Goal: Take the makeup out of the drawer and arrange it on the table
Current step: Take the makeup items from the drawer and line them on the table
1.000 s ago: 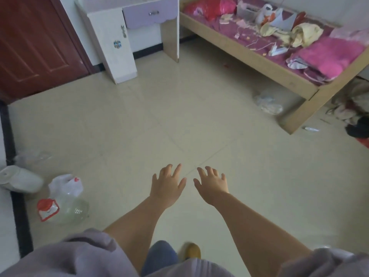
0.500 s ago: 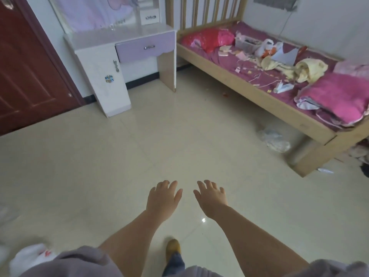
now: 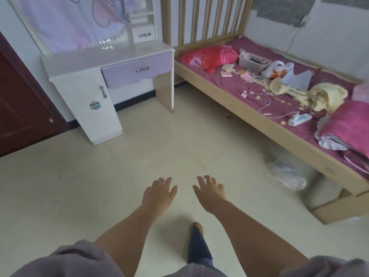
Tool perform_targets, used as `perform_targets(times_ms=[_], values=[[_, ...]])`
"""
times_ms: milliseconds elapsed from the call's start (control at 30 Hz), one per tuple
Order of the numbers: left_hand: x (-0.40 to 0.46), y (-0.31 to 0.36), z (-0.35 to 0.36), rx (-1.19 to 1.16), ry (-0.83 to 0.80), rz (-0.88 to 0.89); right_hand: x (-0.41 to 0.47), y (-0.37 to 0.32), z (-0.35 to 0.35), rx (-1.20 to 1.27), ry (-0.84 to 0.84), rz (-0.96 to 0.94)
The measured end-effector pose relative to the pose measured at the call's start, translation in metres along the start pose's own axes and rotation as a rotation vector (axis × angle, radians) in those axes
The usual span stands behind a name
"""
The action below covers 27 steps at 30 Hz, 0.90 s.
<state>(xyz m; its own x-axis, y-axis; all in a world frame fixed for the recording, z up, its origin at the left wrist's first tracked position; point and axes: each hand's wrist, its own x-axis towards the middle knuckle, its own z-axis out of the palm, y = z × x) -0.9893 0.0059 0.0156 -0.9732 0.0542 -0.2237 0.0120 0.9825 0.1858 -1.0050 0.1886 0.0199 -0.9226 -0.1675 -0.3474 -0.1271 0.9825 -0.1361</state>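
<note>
Left hand and right hand held out over floor, fingers spread wide, holding nothing. Purple drawer closed, well apart; surface awaits makeup.

Dressing table: white, lilac drawer. Left of it, door: dark red-brown. Right of it, bed: pale wood frame, purple sheet, red pillow. Floor: cream tile.
</note>
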Motion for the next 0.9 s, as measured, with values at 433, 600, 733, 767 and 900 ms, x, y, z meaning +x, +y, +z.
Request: perform_targets(times_ms=[433, 600, 733, 767, 900], values=[[0.302, -0.049, -0.098, -0.132, 0.075, -0.162, 0.320, 0.005, -0.131, -0.127, -0.033, -0.142], [0.423, -0.119, -0.144, -0.217, 0.034, -0.215, 0.455, -0.039, -0.167, -0.152, -0.008, -0.167], [0.511, -0.175, -0.185, -0.129, 0.041, -0.187, 0.548, -0.080, -0.204, -0.110, -0.009, -0.144], [0.531, -0.187, -0.194, -0.107, 0.035, -0.177, 0.569, -0.089, -0.213, -0.104, -0.001, -0.145], [0.600, -0.224, -0.219, -0.109, -0.004, -0.188, 0.646, -0.120, -0.244, -0.080, -0.008, -0.153]])
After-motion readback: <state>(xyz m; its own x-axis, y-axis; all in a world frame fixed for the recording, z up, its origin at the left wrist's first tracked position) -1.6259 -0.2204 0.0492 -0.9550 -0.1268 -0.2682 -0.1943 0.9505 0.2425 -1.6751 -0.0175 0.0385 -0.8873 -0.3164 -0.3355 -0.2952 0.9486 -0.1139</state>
